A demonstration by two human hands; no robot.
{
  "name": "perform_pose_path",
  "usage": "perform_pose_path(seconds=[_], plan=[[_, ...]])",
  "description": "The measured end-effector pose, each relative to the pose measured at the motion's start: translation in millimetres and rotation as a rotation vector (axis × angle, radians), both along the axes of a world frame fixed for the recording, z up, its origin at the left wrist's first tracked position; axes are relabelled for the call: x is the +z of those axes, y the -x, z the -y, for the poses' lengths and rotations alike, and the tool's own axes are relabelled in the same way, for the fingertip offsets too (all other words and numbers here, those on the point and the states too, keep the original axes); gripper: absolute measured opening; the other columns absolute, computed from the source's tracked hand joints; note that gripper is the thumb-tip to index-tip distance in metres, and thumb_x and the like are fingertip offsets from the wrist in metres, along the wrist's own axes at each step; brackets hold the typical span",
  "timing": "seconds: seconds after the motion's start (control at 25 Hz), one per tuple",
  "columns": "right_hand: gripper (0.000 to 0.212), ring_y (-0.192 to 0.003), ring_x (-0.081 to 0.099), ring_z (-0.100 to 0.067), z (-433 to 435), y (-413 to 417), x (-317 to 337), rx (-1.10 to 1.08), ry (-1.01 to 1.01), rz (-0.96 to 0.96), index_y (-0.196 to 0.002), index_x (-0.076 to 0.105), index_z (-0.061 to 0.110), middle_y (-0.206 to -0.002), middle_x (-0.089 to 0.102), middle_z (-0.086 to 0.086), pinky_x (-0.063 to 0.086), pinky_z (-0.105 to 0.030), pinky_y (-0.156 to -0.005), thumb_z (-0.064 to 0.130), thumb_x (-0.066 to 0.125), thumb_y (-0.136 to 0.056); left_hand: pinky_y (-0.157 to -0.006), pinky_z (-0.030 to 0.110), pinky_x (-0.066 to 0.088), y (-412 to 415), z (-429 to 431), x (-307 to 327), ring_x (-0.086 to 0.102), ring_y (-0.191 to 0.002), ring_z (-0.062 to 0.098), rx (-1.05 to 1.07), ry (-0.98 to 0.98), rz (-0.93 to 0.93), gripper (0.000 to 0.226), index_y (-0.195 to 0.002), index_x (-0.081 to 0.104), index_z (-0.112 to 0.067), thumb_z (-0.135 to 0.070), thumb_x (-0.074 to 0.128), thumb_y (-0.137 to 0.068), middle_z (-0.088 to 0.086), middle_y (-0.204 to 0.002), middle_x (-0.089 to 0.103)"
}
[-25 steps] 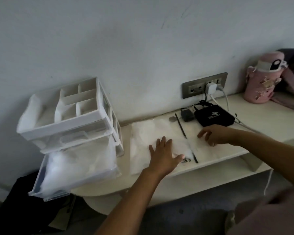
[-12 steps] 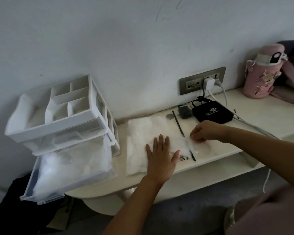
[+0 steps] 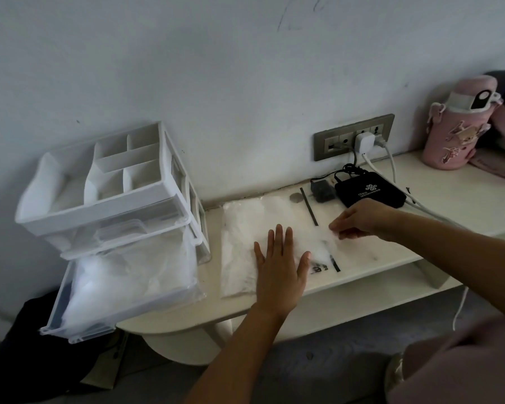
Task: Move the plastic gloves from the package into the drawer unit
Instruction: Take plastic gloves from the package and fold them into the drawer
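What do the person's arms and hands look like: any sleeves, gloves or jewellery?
Both forearms are bare, no sleeves in view. The left hand and right hand wear no gloves; no ring, watch or bracelet shows. A pinkish garment appears at lower right.

dim, bluish cast | soft shadows | wide-angle bending at edges | slightly soft

The cream tabletop (image 3: 464, 196) carries the white drawer unit (image 3: 108, 199) at its rounded left end, the clear package (image 3: 242, 243) lying flat mid-surface, a black box (image 3: 369, 192) near the wall, and a pink bottle (image 3: 455, 132) at far right.
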State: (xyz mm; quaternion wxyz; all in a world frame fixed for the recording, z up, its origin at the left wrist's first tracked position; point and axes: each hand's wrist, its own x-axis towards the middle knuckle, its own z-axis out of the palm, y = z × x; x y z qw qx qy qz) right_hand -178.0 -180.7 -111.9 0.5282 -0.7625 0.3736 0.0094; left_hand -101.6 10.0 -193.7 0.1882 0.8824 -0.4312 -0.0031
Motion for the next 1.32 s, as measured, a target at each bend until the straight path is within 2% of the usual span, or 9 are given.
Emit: perform_pose_path(seconds=[0.16, 0.32, 0.44, 0.64, 0.76, 0.92, 1.16, 1.24, 1.32], plan=[[0.01, -0.075, 0.067, -0.017, 7, 4, 7, -0.072, -0.107, 0.055, -0.092, 0.066, -0.001, -0.086, 0.071, -0.011, 0.052, -0.022, -0.064, 0.007, 0.062, -0.087, -0.113, 0.039, -0.02, 0, 0, -1, -0.016, -0.144, 0.013, 0.005, 0.009, 0.004, 0.102, -0.153, 0.0, -0.021, -0.071, -0.03, -0.069, 0.001, -0.16, -0.006], [0.01, -0.078, 0.066, -0.021, 5, 7, 5, -0.04, -0.2, -0.008, -0.096, 0.061, -0.003, -0.089, 0.068, -0.016, 0.056, -0.025, -0.064, -0.004, 0.06, -0.086, -0.113, 0.038, -0.019, 0, 0, -3, -0.015, -0.143, 0.011, -0.001, 0.044, 0.023, 0.099, -0.153, 0.005, -0.019, -0.069, -0.027, -0.074, 0.002, -0.161, -0.002], [0.026, -0.076, 0.064, -0.018, -1, 7, -5, 0.036, -0.06, -0.08, -0.107, 0.061, 0.002, -0.092, 0.066, -0.015, 0.052, -0.021, -0.061, -0.006, 0.064, -0.082, -0.112, 0.039, -0.019, 0, 1, -4, -0.014, -0.142, 0.012, -0.01, 0.043, 0.038, 0.098, -0.153, 0.008, -0.017, -0.067, -0.026, -0.076, 0.003, -0.161, 0.001], [0.029, -0.073, 0.057, -0.017, -12, -8, -14, 0.11, 0.106, -0.062, -0.109, 0.067, 0.003, -0.09, 0.064, -0.008, 0.05, -0.021, -0.067, -0.008, 0.053, -0.087, -0.115, 0.038, -0.016, 1, 2, -3, -0.003, -0.148, 0.016, -0.004, 0.015, 0.037, 0.099, -0.153, 0.009, -0.016, -0.065, -0.026, -0.075, 0.004, -0.161, 0.004], [0.024, -0.069, 0.055, -0.014, -16, -19, -14, 0.085, 0.101, -0.037, -0.109, 0.066, -0.001, -0.089, 0.063, -0.008, 0.048, -0.017, -0.059, -0.005, 0.056, -0.088, -0.115, 0.037, -0.014, 2, 1, -1, 0.0, -0.148, 0.016, -0.007, 0.017, 0.037, 0.097, -0.153, 0.011, -0.014, -0.063, -0.023, -0.075, 0.004, -0.161, 0.007], [0.019, -0.057, 0.052, -0.01, -23, -33, -16, 0.035, 0.108, -0.031, -0.103, 0.066, -0.005, -0.07, 0.059, -0.004, 0.04, -0.012, -0.042, 0.006, 0.064, -0.087, -0.114, 0.039, -0.012, 1, 2, -3, 0.01, -0.148, 0.02, -0.022, 0.081, 0.05, 0.1, -0.151, 0.021, -0.01, -0.064, -0.022, -0.078, 0.009, -0.159, 0.017], [0.027, -0.059, 0.049, -0.008, -20, -53, -18, 0.0, 0.129, -0.081, -0.112, 0.064, -0.004, -0.069, 0.053, 0.0, 0.041, -0.018, -0.053, 0.001, 0.055, -0.087, -0.112, 0.052, 0.009, -1, 3, -6, 0.037, -0.138, 0.026, 0.01, 0.058, 0.084, 0.081, -0.141, 0.043, -0.007, -0.055, -0.005, -0.096, 0.013, -0.147, 0.042], [0.024, -0.059, 0.051, -0.009, -19, -56, -17, -0.07, 0.079, -0.021, -0.107, 0.066, -0.002, -0.069, 0.055, 0.0, 0.043, -0.018, -0.055, 0.002, 0.062, -0.084, -0.108, 0.056, 0.02, 0, 3, -6, 0.044, -0.133, 0.027, 0.038, 0.038, 0.079, 0.074, -0.137, 0.049, -0.007, -0.05, 0.001, -0.099, 0.013, -0.142, 0.049], [0.021, -0.063, 0.055, -0.014, -20, -58, -17, -0.155, 0.058, 0.048, -0.094, 0.07, -0.002, -0.069, 0.059, -0.003, 0.05, -0.025, -0.066, 0.009, 0.075, -0.077, -0.105, 0.059, 0.026, 0, 3, -7, 0.047, -0.131, 0.027, 0.078, 0.034, 0.085, 0.071, -0.136, 0.049, -0.009, -0.049, 0.003, -0.1, 0.013, -0.141, 0.05]])
